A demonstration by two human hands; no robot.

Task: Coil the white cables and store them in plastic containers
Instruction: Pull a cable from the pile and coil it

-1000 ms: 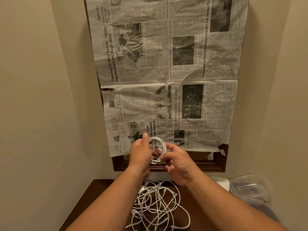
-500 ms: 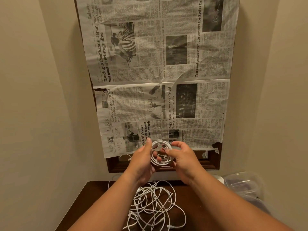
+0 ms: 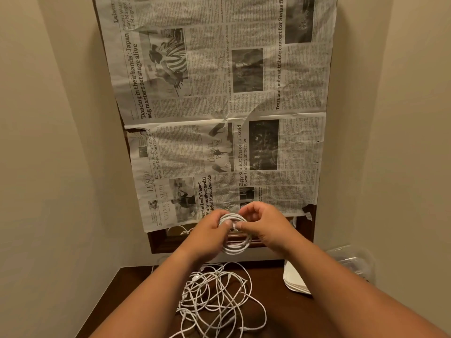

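Both hands, left hand point(image 3: 208, 236) and right hand point(image 3: 264, 229), pinch the coiled white cable point(image 3: 235, 234) held above the tangled cable pile point(image 3: 214, 298); keeping fingertips tight should hold the loops even until it reaches the plastic containers point(image 3: 351, 262).

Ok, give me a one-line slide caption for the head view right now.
Left hand and right hand hold a coiled white cable above tangled loose white cables on a dark wooden table.

One head camera looks forward and down, close over the dark table point(image 3: 136, 284)
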